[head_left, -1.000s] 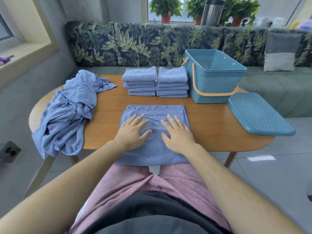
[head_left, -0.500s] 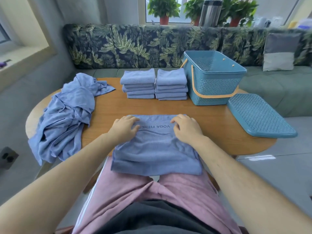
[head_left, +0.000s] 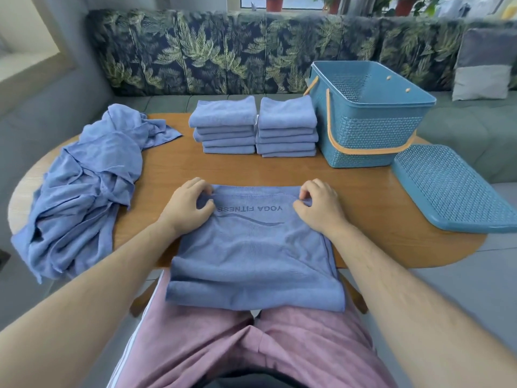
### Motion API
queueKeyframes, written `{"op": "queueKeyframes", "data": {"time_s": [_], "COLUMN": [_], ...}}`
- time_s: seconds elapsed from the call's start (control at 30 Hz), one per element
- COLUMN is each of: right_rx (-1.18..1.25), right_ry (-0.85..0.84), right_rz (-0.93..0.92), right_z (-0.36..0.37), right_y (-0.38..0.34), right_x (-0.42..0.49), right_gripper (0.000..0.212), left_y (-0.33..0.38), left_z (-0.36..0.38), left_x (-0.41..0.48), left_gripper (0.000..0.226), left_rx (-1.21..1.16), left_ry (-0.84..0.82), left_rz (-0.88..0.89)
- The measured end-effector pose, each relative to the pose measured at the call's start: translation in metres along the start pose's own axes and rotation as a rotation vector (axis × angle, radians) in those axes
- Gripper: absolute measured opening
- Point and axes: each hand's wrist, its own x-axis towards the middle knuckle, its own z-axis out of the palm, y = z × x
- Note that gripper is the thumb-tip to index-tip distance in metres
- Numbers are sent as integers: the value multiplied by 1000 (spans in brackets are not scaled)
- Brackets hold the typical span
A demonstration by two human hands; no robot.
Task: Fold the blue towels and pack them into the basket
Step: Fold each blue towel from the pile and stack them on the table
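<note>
Through the head camera we look down on a blue towel (head_left: 251, 256) printed with "YOGA FITNESS". It lies straight ahead of us at 6 o'clock on the wooden table (head_left: 279, 172). Its far half rests on the table, and its near half hangs over the table's edge onto our pink shorts (head_left: 223, 345).

Our left hand (head_left: 187, 205) pinches the towel's far left corner, with the fingers curled over the hem and the thumb against the cloth. Our right hand (head_left: 317, 207) pinches the far right corner in the same way. Both corners are raised slightly off the table.

At 12 o'clock, near the table's far edge, two stacks of folded blue towels stand just beside each other: the left stack (head_left: 225, 126) and the right stack (head_left: 286, 127), each several towels high. At 1 o'clock, just beside the right stack, sits the teal woven-pattern basket (head_left: 372, 135). Its top is open and its orange handle is swung down against the near wall. Its teal lid (head_left: 453, 191) lies flat at 3 o'clock, near the basket, and reaches past the table's edge.

At 9 o'clock a heap of unfolded blue towels (head_left: 84, 186) sprawls across the table's end and drapes over its rim. Beyond the table runs a sofa (head_left: 209, 51) with a palm-leaf backrest, and a grey cushion (head_left: 484, 65) leans on it at 2 o'clock.
</note>
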Motion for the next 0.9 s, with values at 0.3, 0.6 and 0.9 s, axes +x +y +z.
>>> {"op": "queueKeyframes", "data": {"time_s": [0.3,0.6,0.9], "right_rx": [92,222,200], "right_ry": [-4,57,121], "right_rz": [11,9,76], "right_z": [2,-2,-1], "right_y": [1,2,5], "right_x": [-4,-3,-1], "right_gripper": [5,21,7], "left_y": [-10,-10,-11], "left_z": [6,6,5], "left_x": [0,5,8], "left_gripper": [6,2,2], "left_rx": [-8,14,14], "left_ry": [75,107,188], "left_rz": [-23,-17,-75]}}
